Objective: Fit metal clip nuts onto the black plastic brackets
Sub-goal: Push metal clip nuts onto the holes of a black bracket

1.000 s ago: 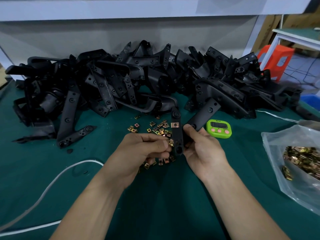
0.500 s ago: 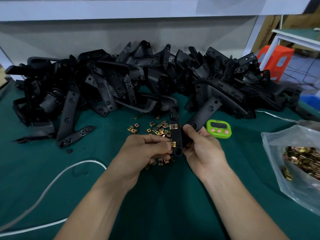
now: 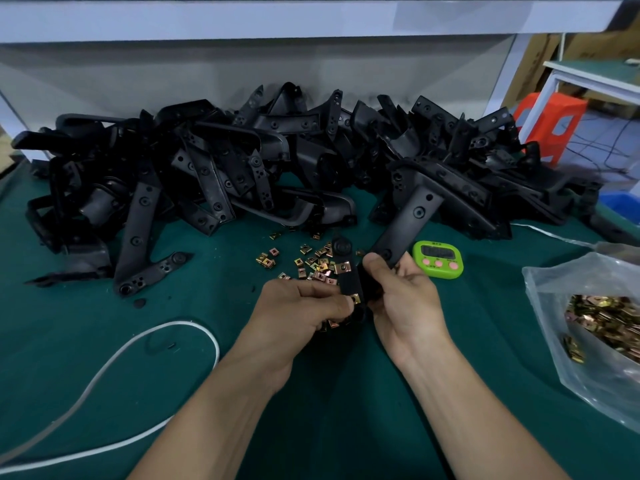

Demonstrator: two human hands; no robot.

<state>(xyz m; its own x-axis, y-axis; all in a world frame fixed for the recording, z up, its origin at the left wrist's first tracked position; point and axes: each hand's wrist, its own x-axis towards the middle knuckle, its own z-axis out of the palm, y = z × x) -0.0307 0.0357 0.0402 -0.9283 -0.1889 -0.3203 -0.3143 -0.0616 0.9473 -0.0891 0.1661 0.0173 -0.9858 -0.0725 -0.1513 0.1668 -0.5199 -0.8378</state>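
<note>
My right hand [image 3: 403, 303] grips a black V-shaped plastic bracket [image 3: 408, 225] at its bend, one arm pointing up right, the other up toward a round boss. One brass clip nut [image 3: 343, 268] sits on the left arm. My left hand [image 3: 298, 310] pinches a second clip nut [image 3: 355, 299] against the lower edge of that arm. Loose clip nuts [image 3: 304, 259] lie scattered on the green mat just beyond my hands.
A big heap of black brackets [image 3: 242, 174] fills the back of the green mat [image 3: 104, 306]. A green timer [image 3: 438, 259] sits right of my hands. A clear bag of clip nuts [image 3: 595, 327] lies at the right edge. A white cable [image 3: 114, 355] loops at the left.
The left hand has pushed the second clip nut further onto the bracket arm. The bracket has tilted slightly in the right hand.
</note>
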